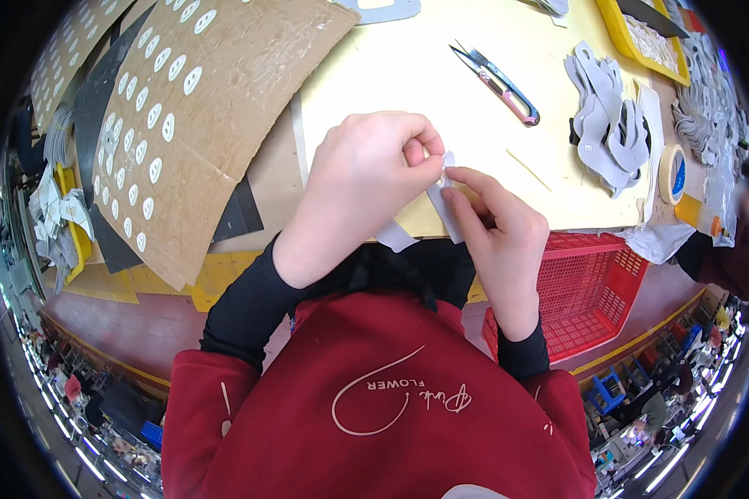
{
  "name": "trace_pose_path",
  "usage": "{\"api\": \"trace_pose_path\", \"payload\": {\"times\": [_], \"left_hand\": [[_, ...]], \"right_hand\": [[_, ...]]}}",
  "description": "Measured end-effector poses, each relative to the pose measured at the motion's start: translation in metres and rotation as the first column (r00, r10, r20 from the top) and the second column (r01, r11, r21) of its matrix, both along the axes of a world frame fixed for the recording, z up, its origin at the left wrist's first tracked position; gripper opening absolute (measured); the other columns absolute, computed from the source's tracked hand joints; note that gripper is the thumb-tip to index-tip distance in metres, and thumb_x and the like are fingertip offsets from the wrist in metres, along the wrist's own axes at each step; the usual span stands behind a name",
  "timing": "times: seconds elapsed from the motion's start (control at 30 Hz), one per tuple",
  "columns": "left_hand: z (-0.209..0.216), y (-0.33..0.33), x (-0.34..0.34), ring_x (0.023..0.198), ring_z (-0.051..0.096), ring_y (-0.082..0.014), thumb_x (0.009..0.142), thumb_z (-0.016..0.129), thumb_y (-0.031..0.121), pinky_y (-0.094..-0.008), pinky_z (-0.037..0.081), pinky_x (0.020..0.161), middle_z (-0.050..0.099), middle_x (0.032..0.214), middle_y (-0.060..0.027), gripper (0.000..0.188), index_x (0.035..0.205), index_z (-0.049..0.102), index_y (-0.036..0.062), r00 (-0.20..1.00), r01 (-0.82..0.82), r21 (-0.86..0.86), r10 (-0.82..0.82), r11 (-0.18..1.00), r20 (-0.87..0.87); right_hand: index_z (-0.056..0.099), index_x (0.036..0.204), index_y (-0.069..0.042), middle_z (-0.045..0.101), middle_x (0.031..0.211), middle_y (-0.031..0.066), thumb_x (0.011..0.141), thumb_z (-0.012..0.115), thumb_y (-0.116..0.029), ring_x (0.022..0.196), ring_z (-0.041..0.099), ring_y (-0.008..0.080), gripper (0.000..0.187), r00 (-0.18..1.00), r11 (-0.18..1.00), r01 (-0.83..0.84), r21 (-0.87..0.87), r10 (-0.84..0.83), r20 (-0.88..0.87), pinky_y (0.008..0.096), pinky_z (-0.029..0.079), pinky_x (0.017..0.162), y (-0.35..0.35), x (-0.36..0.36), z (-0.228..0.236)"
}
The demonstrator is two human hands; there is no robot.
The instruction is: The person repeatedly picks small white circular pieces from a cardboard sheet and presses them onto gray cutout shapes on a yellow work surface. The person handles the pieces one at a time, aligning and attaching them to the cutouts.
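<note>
Over the near edge of the pale yellow tabletop (374,75), my two hands meet at a thin whitish-grey strip (443,210). My left hand (366,170) pinches its upper end between thumb and curled fingers. From the other side, my right hand (503,220) grips the same strip with thumb and forefinger close by. A pale end of material (395,237) hangs below my left hand; whether it belongs to the same strip I cannot tell. The exact spot between the fingertips is partly hidden.
Thread snips (499,87) lie beyond my hands. Grey cut pieces (607,125) and a tape roll (672,175) are at right, a yellow tray (682,66) behind them. Brown board (233,100) with white oval pieces covers the left. A red crate (591,316) stands below the table edge.
</note>
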State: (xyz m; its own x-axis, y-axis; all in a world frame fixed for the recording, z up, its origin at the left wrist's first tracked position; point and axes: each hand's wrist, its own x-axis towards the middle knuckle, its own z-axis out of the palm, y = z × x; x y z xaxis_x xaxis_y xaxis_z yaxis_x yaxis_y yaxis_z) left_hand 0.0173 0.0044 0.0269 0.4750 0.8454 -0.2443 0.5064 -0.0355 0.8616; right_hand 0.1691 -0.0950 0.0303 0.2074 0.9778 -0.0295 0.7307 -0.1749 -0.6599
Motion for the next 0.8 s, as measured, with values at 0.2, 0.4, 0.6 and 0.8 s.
{"api": "trace_pose_path", "payload": {"times": [0.2,0.4,0.6,0.8], "left_hand": [[0.003,0.005,0.003,0.062,0.061,-0.0193,0.081,0.066,0.011,-0.0309,0.048,0.058,0.062,0.067,-0.0065,0.010,0.087,0.069,0.0037,0.999,0.031,0.043,-0.030,0.999,-0.033],[0.000,-0.010,-0.011,0.066,0.052,-0.0074,0.087,0.069,0.005,-0.0249,0.044,0.061,0.057,0.078,-0.0022,0.019,0.106,0.067,0.0004,0.990,0.043,-0.005,-0.042,0.999,0.134],[0.008,-0.031,-0.019,0.081,0.057,-0.0077,0.090,0.068,0.002,-0.0232,0.049,0.073,0.062,0.092,-0.0040,0.026,0.115,0.065,-0.0004,0.967,0.083,0.058,-0.095,0.995,0.236],[0.032,-0.028,-0.030,0.094,0.065,-0.0085,0.092,0.067,-0.001,-0.0240,0.054,0.085,0.066,0.102,-0.0038,0.025,0.117,0.063,-0.0009,0.854,0.140,-0.596,0.209,0.790,0.477]], "right_hand": [[0.069,0.109,-0.012,0.064,0.070,0.0034,0.088,0.072,-0.015,0.057,0.064,0.0212,0.021,0.953,0.991,-0.126,0.056,0.105,0.285,0.0347,0.047,0.051,0.004,-0.005,0.006],[0.066,0.108,-0.008,0.063,0.081,0.0078,0.086,0.073,-0.006,0.072,0.064,0.0239,0.023,1.000,0.997,-0.019,-0.079,0.021,0.017,0.0350,0.049,0.061,0.001,-0.008,0.014],[0.063,0.108,-0.001,0.065,0.099,0.0076,0.084,0.072,0.008,0.087,0.063,0.0175,0.027,0.834,0.969,0.166,0.185,-0.037,-0.551,0.0315,0.052,0.072,-0.033,-0.012,-0.010],[0.051,0.119,-0.001,0.060,0.098,0.0062,0.087,0.068,0.012,0.095,0.060,0.0105,0.038,0.261,0.988,0.157,0.006,-0.036,-0.965,0.0256,0.048,0.088,-0.027,-0.009,0.016]]}}
